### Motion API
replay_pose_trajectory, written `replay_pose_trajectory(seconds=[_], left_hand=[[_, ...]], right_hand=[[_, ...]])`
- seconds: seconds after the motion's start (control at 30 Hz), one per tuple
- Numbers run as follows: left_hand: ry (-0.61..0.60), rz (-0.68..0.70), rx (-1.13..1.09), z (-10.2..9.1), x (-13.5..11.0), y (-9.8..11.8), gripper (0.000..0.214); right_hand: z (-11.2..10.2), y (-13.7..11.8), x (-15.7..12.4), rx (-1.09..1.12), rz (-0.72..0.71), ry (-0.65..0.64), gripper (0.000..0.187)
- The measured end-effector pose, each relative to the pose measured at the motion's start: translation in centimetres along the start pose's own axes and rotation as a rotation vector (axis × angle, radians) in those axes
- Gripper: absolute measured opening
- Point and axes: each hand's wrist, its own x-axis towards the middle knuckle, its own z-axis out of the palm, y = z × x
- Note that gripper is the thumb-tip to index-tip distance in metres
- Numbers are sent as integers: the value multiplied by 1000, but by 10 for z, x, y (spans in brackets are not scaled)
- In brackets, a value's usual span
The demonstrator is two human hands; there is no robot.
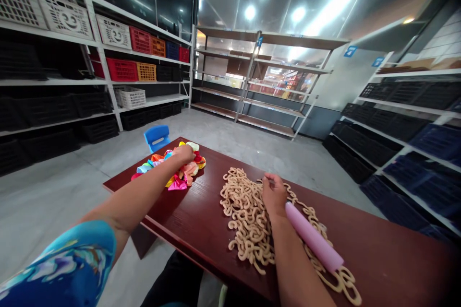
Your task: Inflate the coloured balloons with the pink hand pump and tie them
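Note:
My left hand reaches into a heap of bright, satin-like fabric pieces, which look like scrunchies, at the table's far left. Its fingers point down and are hidden behind the back of the hand. My right hand is over the right side of a pile of beige curly cord pieces. The thumb and fingertips there are drawn together in a pinch; what is between them is too small to make out. Beside my right forearm, a pink cylinder lies on more cord, a long strand of which trails along the table.
The dark red-brown table runs from left to right in front of me. A blue chair stands behind its left end. Shelves with crates line the left wall, dark bins fill the right shelves, and a metal rack stands at the back.

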Motion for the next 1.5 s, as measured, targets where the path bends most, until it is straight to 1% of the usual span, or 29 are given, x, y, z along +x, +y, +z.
replay_pose_trajectory(seconds=[0.07, 0.1, 0.13, 0.2, 0.23, 0.27, 0.33, 0.4, 0.47, 0.5, 0.57, 0.63, 0.73, 0.77, 0.83, 0.9, 0.93, 1.0, 1.13, 1.17, 1.23, 1.3, 1.37, 1.43, 1.5], left_hand=[[56, 1, 45, -8, 2, 3, 15], [91, -3, 31, -12, 2, 7, 16], [111, -9, -55, -14, 3, 12, 16], [99, -41, -361, -14, 1, 26, 18], [40, -76, -581, -11, -1, 35, 19], [-16, -87, -674, -5, -4, 44, 22], [-107, -85, -789, 12, -14, 63, 24], [-364, -161, -1203, 37, -29, 80, 17], [-569, -247, -1435, 65, -47, 94, 11], [-633, -299, -1484, 79, -56, 100, 11], [-766, -411, -1484, 105, -73, 109, 12], [-752, -460, -1479, 125, -86, 115, 12], [-716, -415, -1523, 142, -95, 117, 10], [-712, -379, -1545, 144, -97, 116, 8], [-714, -312, -1576, 144, -99, 112, 7], [-739, -288, -1585, 141, -101, 109, 10], [-771, -292, -1579, 139, -102, 109, 17], [-859, -302, -1541, 135, -105, 108, 38], [-1032, -255, -1422, 130, -111, 110, 72], [-1084, -233, -1410, 130, -113, 110, 79], [-1193, -188, -1426, 130, -116, 109, 87], [-1274, -159, -1488, 129, -118, 109, 88], [-1317, -165, -1578, 127, -118, 110, 83], [-1303, -191, -1682, 125, -116, 109, 71], [-1205, -221, -1782, 123, -111, 108, 50]], right_hand=[[0, 0, 0, 9, -20, -4, 28], [0, -1, 0, 11, -27, -5, 28], [0, -1, 0, 11, -31, -5, 28], [0, -4, -1, 12, -39, -4, 28], [0, -5, -2, 15, -42, -7, 29], [-1, -7, -3, 21, -43, -13, 30], [-1, -11, -5, 46, -31, -34, 33], [-1, -15, -7, 95, -9, -50, 37], [0, -20, -10, 162, -2, -71, 41], [0, -22, -11, 188, -11, -89, 44], [-1, -24, -11, 199, -70, -132, 50], [-2, -25, -10, 149, -178, -168, 50], [-5, -24, -7, 33, -334, -171, 31], [-6, -24, -7, 0, -363, -167, 26], [-7, -25, -6, -41, -389, -155, 22], [-8, -26, -7, -51, -395, -137, 20], [-8, -27, -7, -48, -391, -122, 20], [-7, -28, -8, -35, -372, -84, 19], [-6, -28, -8, -26, -367, -26, 17], [-7, -29, -8, -34, -381, -26, 16], [-9, -33, -9, -55, -427, -66, 15], [-12, -40, -10, -71, -496, -135, 14], [-14, -49, -11, -93, -576, -204, 14], [-17, -60, -11, -135, -658, -272, 13], [-21, -70, -9, -199, -725, -353, 14]])
